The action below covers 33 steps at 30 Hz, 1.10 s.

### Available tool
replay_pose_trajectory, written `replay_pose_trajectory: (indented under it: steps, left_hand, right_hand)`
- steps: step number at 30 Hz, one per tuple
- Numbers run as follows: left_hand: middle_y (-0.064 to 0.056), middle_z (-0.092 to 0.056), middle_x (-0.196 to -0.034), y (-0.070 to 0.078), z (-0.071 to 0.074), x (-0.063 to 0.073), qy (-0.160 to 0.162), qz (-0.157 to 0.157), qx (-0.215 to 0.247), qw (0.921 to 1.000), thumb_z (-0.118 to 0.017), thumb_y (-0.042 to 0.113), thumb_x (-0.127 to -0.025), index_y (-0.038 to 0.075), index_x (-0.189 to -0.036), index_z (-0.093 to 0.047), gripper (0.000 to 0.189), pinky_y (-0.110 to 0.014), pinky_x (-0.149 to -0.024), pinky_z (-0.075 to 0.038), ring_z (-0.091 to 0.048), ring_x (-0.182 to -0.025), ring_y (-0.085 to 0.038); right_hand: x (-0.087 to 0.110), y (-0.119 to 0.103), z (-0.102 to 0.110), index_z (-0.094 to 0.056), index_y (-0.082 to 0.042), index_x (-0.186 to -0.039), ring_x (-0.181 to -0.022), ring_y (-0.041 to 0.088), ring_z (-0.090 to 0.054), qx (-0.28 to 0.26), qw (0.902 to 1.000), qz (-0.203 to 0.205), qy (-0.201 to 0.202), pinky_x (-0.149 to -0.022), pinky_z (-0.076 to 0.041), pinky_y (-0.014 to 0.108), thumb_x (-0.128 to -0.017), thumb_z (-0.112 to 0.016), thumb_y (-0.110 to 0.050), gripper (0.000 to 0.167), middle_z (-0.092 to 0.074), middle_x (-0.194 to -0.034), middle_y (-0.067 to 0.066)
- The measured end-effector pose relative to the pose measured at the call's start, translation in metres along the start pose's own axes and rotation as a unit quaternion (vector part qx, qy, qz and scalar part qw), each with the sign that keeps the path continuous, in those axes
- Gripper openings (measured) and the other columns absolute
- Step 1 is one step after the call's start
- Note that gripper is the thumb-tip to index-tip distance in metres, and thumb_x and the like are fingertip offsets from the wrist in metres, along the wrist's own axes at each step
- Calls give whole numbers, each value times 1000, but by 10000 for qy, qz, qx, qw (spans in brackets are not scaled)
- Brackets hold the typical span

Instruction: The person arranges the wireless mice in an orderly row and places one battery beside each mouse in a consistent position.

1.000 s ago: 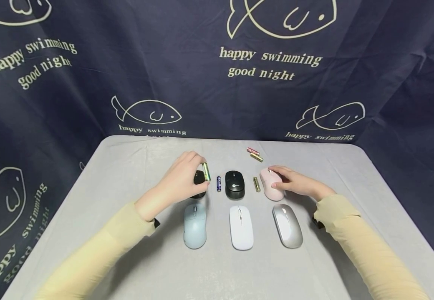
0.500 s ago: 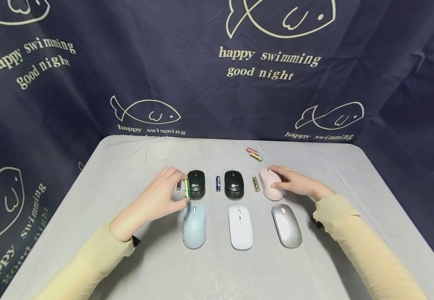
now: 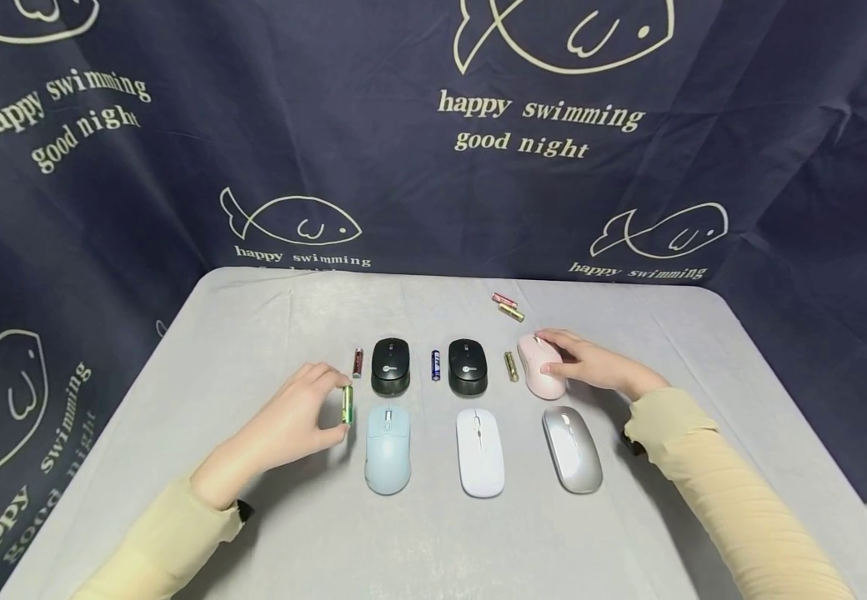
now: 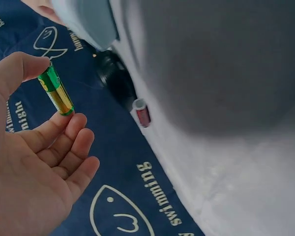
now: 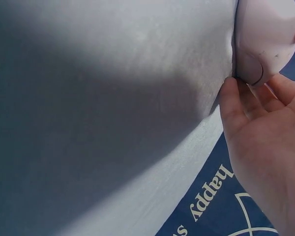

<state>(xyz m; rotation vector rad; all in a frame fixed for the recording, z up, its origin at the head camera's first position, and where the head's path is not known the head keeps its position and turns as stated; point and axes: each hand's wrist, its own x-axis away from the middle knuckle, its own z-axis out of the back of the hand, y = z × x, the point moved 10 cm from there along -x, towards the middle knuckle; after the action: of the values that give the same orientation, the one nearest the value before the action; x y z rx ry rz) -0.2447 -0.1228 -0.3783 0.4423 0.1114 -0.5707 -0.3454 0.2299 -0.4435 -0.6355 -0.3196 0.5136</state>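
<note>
My left hand (image 3: 287,425) pinches a green and gold battery (image 3: 347,404) end to end between thumb and fingertip, left of the light blue mouse (image 3: 388,454). In the left wrist view the same battery (image 4: 57,90) shows its green and gold bands, and the other fingers are loosely bent. A dark red battery (image 3: 358,363) lies just beyond that hand, beside a black mouse (image 3: 391,367). On the right, my right hand (image 3: 591,363) holds the pink mouse (image 3: 541,371) by its sides, thumb on the near side. The right wrist view has fingers along the pink mouse's (image 5: 268,37) edge.
A blue battery (image 3: 436,366) lies between the two black mice, the second black mouse (image 3: 468,367) standing right of it. A gold battery (image 3: 512,367) is beside the pink mouse. White (image 3: 481,454) and silver (image 3: 573,450) mice form the front row. Red (image 3: 504,300) and gold (image 3: 512,312) batteries lie farther back.
My left hand has carried the green and gold battery left and toward me, from over the left black mouse, uncovering that mouse and the dark red battery. The right hand stays on the pink mouse.
</note>
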Motion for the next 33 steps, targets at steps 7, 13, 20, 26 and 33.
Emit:
replay_pose_trajectory:
  steps: [7,13,20,26,33]
  left_hand:
    - [-5,-60,-106,-4,-10,9,-149,-106,-58,9998,-77,23,-65,3,-108,-61,50,-41,-91,-45,-52,-101,-23]
    - [-5,-60,-107,-7,-21,12,-402,-146,-67,9991,-77,24,-65,2,-108,-61,51,-42,-92,-45,-53,-102,-23]
    - [-6,-60,-107,-9,-33,15,-647,-136,-90,9978,-77,25,-66,1,-109,-61,51,-41,-93,-45,-53,-103,-23]
    - [-5,-60,-106,-10,-40,15,-748,-181,-125,9970,-77,26,-66,3,-108,-62,50,-42,-94,-45,-53,-103,-23]
    - [-5,-60,-105,-10,-45,13,-894,-237,-161,9956,-78,26,-66,3,-107,-62,50,-41,-93,-45,-53,-102,-23]
  right_hand:
    - [-1,2,0,-31,-1,-145,-140,41,-19,-62,10000,-35,4,-112,-14,56,-91,-62,-27,68,-27,-150,22]
    - [0,2,-1,-31,0,-144,-139,42,-19,-79,10000,-36,22,-111,-14,57,-91,-62,-28,68,-27,-149,23]
    - [1,-1,-1,-31,0,-144,-139,43,-19,-82,10000,-10,-6,-111,-15,58,-91,-61,-26,66,-27,-149,24]
    - [1,-2,0,-32,1,-144,-138,43,-20,-60,10000,22,42,-110,-15,58,-91,-61,-27,66,-28,-148,25]
    - [1,-2,0,-32,1,-144,-138,43,-20,-64,10000,-11,30,-110,-15,57,-92,-61,-28,66,-28,-148,25]
